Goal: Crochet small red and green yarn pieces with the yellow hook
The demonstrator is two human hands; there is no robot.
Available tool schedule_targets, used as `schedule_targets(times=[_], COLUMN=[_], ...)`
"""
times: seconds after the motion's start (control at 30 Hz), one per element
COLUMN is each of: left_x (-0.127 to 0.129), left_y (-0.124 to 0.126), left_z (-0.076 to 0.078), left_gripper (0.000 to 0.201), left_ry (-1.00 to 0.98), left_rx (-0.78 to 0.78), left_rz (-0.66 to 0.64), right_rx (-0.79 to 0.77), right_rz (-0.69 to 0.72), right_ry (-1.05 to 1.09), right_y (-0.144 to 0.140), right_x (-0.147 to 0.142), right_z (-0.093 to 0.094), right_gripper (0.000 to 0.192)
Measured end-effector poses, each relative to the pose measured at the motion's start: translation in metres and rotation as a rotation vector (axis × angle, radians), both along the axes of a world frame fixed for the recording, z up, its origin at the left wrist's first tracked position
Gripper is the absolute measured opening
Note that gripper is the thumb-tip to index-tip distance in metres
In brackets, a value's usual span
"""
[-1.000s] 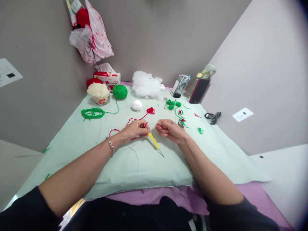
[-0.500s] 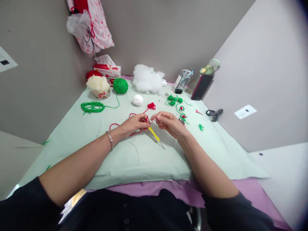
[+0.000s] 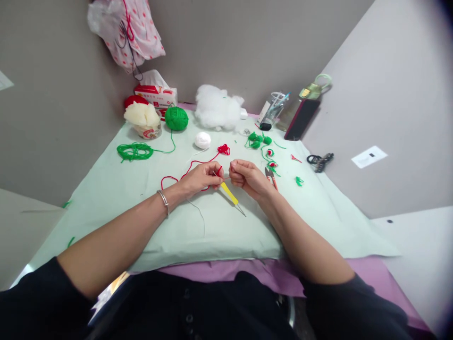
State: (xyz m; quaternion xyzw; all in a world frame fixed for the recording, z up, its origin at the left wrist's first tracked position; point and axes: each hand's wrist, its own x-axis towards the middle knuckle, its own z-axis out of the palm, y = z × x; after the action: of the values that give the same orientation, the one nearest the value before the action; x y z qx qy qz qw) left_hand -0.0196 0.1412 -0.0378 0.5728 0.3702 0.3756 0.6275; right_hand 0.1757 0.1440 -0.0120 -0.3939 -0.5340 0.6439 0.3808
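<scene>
Head view: the two hands are brought together over the middle of a pale green cloth (image 3: 148, 226) spread on the table. The left hand (image 3: 201, 178) is closed in a pinch on the red yarn (image 3: 193, 166) and on the upper end of a yellow-handled crochet hook (image 3: 230, 194); the right hand (image 3: 249, 178) is curled shut just beside it, fingertips pressed on the same small bit of work, though what exactly is pinched there is too small to be made out. The hands are kept nearly touching, seemingly so that the strand is held taut and short at the hook.

The hook's long axis is laid diagonally: its upper end is hidden between the fingers, and its thin metal end is pointed down and to the right, towards the person, low over the cloth below the hands. From the left hand the red yarn is trailed in a loose loop on the cloth and led back to a small red tangle (image 3: 223, 149).

Supplies are ranged along the far edge, out of the working space: a green yarn ball (image 3: 176, 118), a loose green skein (image 3: 135, 151), a small white ball (image 3: 203, 140), a heap of white stuffing (image 3: 216, 107) and a tissue box (image 3: 155, 95). Small green crocheted pieces (image 3: 257, 140) and red-handled snips (image 3: 271, 176) are left just right of the right hand, within easy reach.
</scene>
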Motion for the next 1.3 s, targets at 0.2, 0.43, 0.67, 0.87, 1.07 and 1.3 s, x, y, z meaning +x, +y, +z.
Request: schedule_targets(times=[0.2,0.43,0.67,0.87,1.07,1.3], left_x=[-0.002,-0.001,-0.003,0.001,0.003,0.002], left_y=[0.002,0.001,-0.001,-0.002,-0.005,-0.007], left_z=[-0.005,-0.003,-0.003,0.000,0.001,0.002], left_gripper=[0.015,0.037,0.025,0.020,0.022,0.020], left_ry=[-0.040,-0.076,-0.042,-0.050,-0.053,-0.034], left_rx=[-0.054,-0.128,-0.121,-0.091,-0.063,-0.066], left_rz=[0.016,0.066,0.105,0.106,0.092,0.083], right_rx=[0.180,0.786,0.695,0.511,0.405,0.361], right_rz=[-0.131,0.012,-0.005,-0.076,-0.081,-0.097], right_ry=[-0.090,-0.501,-0.552,-0.500,-0.436,-0.393], right_y=[0.002,-0.017,-0.009,-0.001,0.002,0.003], right_x=[-0.002,-0.007,0.005,0.009,0.005,0.001], right_z=[0.001,0.000,0.000,-0.007,-0.010,-0.013], right_gripper=[0.045,0.014,0.010,0.011,0.011,0.010])
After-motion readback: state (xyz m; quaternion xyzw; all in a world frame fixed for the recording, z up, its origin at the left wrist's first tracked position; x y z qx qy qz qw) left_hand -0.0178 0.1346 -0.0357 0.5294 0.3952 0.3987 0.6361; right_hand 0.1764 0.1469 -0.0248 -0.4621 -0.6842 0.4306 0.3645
